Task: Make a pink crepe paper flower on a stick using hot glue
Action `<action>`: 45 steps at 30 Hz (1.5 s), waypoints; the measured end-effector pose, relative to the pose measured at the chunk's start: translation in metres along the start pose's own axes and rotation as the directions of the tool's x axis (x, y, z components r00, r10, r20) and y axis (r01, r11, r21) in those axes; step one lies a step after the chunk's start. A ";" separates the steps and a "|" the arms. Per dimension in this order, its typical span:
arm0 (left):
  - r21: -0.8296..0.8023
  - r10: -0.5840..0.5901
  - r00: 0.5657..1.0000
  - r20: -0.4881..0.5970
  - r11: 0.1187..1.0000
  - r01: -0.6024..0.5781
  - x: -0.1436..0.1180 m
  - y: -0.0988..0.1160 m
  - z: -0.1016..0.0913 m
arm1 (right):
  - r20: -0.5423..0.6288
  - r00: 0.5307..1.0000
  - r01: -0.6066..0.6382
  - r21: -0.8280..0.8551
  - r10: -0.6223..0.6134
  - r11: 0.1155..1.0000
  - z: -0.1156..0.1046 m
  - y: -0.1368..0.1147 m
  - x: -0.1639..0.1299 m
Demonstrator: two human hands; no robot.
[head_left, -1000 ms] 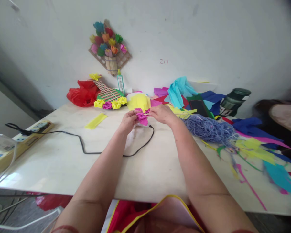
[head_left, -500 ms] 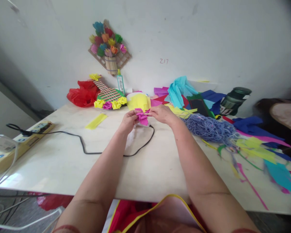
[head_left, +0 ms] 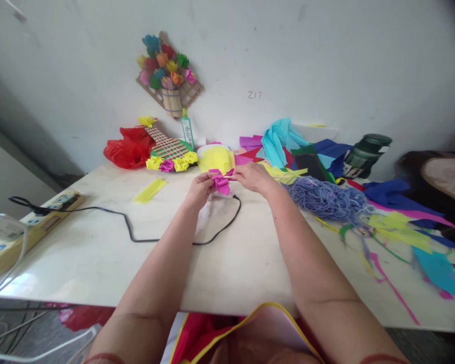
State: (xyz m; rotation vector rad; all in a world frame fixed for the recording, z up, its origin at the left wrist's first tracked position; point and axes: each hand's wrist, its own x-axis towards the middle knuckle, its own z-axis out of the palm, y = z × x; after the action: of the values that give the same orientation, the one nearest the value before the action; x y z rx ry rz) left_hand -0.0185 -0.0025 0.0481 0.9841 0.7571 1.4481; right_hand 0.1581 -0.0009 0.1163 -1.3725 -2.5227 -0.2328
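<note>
**A:** What are the hands doing, there in the middle of the frame?

**B:** Both are closed on a piece of pink paper (head_left: 220,183), folded and crumpled, held just above the table (head_left: 98,253). The left hand (head_left: 200,189) pinches its left side, and the right hand (head_left: 253,177) pinches the right end, fingers drawn in narrow around it.

**A:** And what lies under them?

**B:** A black cable (head_left: 144,235) loops across the pale tabletop, running from just below the pink paper toward a power strip (head_left: 34,222) at the left edge of the frame.

**A:** What is near the hands?

**B:** Just behind them sits a yellow paper heap (head_left: 216,157). Right of the right hand there is a tangle of purple string (head_left: 326,198), touching a spread of coloured paper scraps (head_left: 402,227) that fills the right side of the frame. A dark green jar (head_left: 366,154) stands at the back right, near the wall.

**A:** And to the left?

**B:** A yellow strip (head_left: 149,190) lies flat, well apart from the hands. Behind it, a red plastic bag (head_left: 127,147) and a woven craft piece (head_left: 169,149) edged with paper flowers. A glue bottle (head_left: 187,131) stands upright against the wall, below a paper flower bouquet (head_left: 169,73) hanging in the upper left.
</note>
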 end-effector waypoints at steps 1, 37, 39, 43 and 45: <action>0.004 -0.002 1.000 0.003 1.000 0.002 0.000 0.000 0.000 | -0.001 1.000 -0.002 0.003 0.002 1.000 0.001 0.000 0.000; -0.008 -0.026 0.998 0.057 1.000 0.026 0.001 0.000 -0.003 | 0.019 0.997 0.075 0.130 -0.078 0.989 0.007 0.000 0.001; -0.003 -0.027 0.998 0.055 1.000 0.027 0.001 0.000 -0.004 | 0.014 0.997 0.078 0.123 -0.080 0.989 0.008 0.001 0.001; 0.012 -0.034 0.998 0.048 0.999 0.034 0.001 0.000 -0.005 | 0.011 0.996 0.081 0.109 -0.083 0.991 0.009 0.002 0.002; -0.002 -0.034 0.998 0.048 0.999 0.035 0.002 0.000 -0.005 | 0.011 0.996 0.081 0.103 -0.083 0.991 0.009 0.002 0.002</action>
State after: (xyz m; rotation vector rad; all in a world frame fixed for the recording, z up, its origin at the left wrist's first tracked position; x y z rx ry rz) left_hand -0.0229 -0.0006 0.0461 0.9958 0.7337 1.3906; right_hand 0.1575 0.0044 0.1085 -1.2384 -2.5682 -0.1061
